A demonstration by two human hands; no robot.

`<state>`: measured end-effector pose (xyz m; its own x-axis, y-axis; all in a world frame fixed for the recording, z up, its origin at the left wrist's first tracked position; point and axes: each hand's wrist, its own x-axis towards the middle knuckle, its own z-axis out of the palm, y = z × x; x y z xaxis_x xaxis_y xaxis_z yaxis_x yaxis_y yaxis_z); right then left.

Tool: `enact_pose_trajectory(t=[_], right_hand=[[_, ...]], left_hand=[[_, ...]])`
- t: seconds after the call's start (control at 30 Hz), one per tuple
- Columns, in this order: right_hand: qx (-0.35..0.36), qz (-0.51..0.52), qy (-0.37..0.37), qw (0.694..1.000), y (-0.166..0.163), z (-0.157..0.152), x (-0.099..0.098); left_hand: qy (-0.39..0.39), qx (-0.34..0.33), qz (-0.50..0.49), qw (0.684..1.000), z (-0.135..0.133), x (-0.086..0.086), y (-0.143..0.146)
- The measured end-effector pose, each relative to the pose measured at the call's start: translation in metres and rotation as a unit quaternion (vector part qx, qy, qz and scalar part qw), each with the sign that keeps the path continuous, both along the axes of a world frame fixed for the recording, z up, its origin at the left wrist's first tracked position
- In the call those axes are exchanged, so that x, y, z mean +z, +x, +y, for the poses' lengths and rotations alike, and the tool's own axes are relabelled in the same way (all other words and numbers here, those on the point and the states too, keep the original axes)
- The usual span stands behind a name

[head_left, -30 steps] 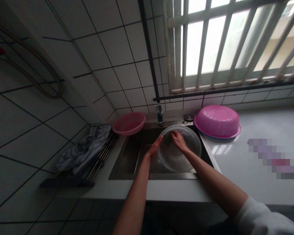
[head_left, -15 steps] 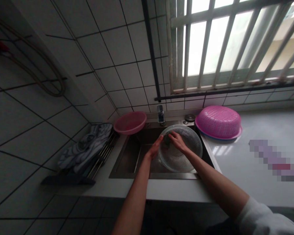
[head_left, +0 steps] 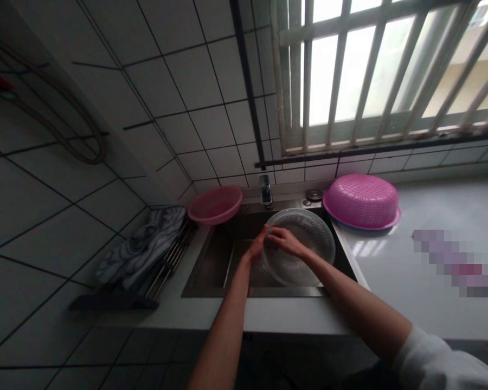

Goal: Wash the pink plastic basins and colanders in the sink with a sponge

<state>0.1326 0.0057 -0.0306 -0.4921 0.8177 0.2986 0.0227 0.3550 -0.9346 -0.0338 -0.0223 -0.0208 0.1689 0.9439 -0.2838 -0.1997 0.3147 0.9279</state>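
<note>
A round, see-through strainer basket [head_left: 303, 265] is tilted in the right part of the steel sink. My left hand [head_left: 257, 248] grips its left rim, thumb up along the edge. Against the inside of that same rim, my right hand [head_left: 287, 240] presses with bent fingers on a green scouring pad [head_left: 270, 231]. Most of the pad is hidden by the fingers, so only a sliver of green shows.
The sink [head_left: 211, 265] has a faucet [head_left: 265, 189] behind it. A pink basin [head_left: 215, 206] stands at its back left corner, an upturned pink basket [head_left: 361, 200] to its right. Patterned cloth [head_left: 138, 246] lies by a metal rack at left. A blurred-out item [head_left: 451, 260] lies on the right counter.
My right hand has moved left with the scouring pad, from inside the strainer basket to its left rim. My left hand stays on the rim.
</note>
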Motion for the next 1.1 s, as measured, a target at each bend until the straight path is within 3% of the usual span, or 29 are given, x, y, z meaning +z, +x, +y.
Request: enact_pose_trajectory(t=[0.07, 0.1, 0.27, 0.33, 0.43, 0.47, 0.53, 0.63, 0.7, 0.83, 0.9, 1.03, 1.1], right_hand=[[0.064, -0.027, 0.005, 0.998, -0.005, -0.004, -0.002], [0.052, -0.024, 0.006, 0.998, -0.005, -0.004, -0.002], [-0.178, 0.036, -0.009, 0.983, 0.006, 0.010, -0.002], [-0.143, 0.017, -0.002, 0.990, 0.005, 0.009, -0.004], [0.009, -0.042, 0.014, 0.999, -0.003, 0.002, -0.008], [0.026, -0.053, 0.017, 0.998, -0.004, 0.001, -0.009], [-0.028, -0.053, 0.013, 0.998, -0.002, 0.005, -0.011], [-0.177, -0.036, -0.008, 0.983, 0.007, 0.016, -0.011], [-0.206, -0.029, -0.008, 0.978, 0.009, 0.018, -0.011], [-0.043, -0.057, 0.006, 0.997, -0.003, 0.005, -0.011], [-0.022, -0.061, 0.012, 0.998, -0.005, 0.003, -0.011], [-0.212, -0.023, -0.005, 0.977, 0.008, 0.016, -0.008], [-0.241, -0.012, -0.011, 0.970, 0.011, 0.018, -0.008]], left_hand=[[0.016, 0.018, 0.016, 1.000, 0.001, -0.001, -0.003], [0.021, 0.021, 0.019, 0.999, 0.002, -0.002, -0.003], [0.026, -0.017, -0.010, 0.999, 0.003, -0.005, 0.002], [0.037, -0.008, -0.005, 0.999, 0.003, -0.005, 0.001], [0.064, 0.038, 0.043, 0.996, 0.005, -0.006, -0.003], [0.072, 0.048, 0.055, 0.995, 0.005, -0.006, -0.004], [0.074, 0.043, 0.056, 0.995, 0.006, -0.006, -0.004], [0.046, -0.002, 0.017, 0.999, 0.005, -0.004, 0.000], [0.030, -0.014, 0.004, 0.999, 0.005, -0.004, 0.002], [0.055, 0.039, 0.043, 0.997, 0.007, -0.007, -0.003], [0.071, 0.052, 0.054, 0.995, 0.007, -0.008, -0.004], [0.031, -0.010, -0.004, 0.999, 0.004, -0.003, 0.000], [0.012, -0.029, -0.024, 0.999, 0.002, 0.000, 0.002]])
